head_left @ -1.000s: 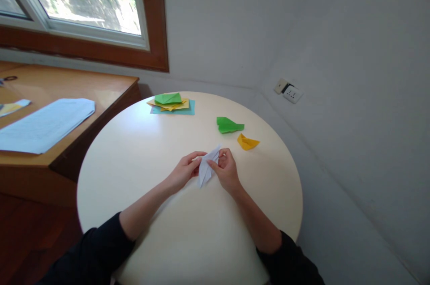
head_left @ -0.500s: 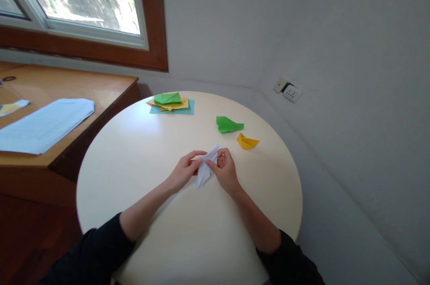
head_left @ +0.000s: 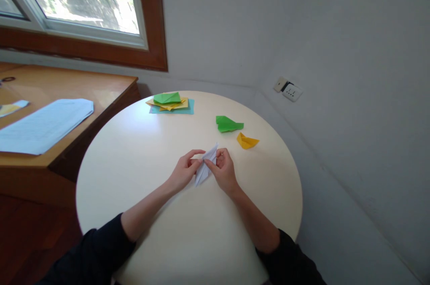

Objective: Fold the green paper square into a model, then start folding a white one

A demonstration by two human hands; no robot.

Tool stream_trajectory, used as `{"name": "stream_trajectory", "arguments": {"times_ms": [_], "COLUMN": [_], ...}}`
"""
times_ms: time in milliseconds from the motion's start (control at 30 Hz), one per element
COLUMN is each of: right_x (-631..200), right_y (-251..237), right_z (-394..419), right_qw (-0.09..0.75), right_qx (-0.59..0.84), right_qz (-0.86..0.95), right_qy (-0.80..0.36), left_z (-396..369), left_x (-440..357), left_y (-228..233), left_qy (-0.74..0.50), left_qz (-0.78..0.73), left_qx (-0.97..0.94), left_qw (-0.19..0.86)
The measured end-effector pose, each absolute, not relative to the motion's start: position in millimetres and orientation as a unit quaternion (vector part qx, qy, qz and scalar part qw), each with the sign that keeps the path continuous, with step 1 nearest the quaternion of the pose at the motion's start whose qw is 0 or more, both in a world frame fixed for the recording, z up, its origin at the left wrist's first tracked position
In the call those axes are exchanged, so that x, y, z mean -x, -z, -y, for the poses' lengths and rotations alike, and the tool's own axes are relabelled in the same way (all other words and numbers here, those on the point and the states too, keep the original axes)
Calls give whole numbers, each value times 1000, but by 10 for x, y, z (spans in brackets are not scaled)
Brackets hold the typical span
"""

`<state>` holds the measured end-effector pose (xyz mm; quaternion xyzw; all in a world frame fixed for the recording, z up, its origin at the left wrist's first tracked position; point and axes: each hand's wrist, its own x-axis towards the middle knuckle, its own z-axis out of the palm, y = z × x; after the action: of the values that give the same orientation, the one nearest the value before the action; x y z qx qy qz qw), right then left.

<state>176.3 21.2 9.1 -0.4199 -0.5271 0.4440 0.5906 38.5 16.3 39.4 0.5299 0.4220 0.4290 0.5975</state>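
Centre frame on the round cream table [head_left: 134, 151], the left hand [head_left: 183, 172] and right hand [head_left: 224, 171] pinch the pointed white folded paper [head_left: 205, 166] from both sides, so fingertips best stay right on the crease, pressing evenly to sharpen it.

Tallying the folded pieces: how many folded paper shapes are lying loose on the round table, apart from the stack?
2: a green folded shape and a yellow folded shape beside it, beyond the hands. More may be in the stack.
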Motion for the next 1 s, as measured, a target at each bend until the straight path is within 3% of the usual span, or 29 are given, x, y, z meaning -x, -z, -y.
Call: {"name": "stream_trajectory", "arguments": {"times_ms": [400,1000], "right_x": [-1731,-1746], "right_y": [-108,-96], "right_z": [-201,-192], "right_qw": [588,593], "right_qx": [435,434], "right_qz": [529,545], "right_qy": [-431,-403], "left_z": [-162,-176], "left_x": [-407,-438], "left_y": [-379,-314], "left_qy": [-458,-450], "left_qz": [-421,-405], "left_qx": [-537,-426], "left_qw": [570,672]}}
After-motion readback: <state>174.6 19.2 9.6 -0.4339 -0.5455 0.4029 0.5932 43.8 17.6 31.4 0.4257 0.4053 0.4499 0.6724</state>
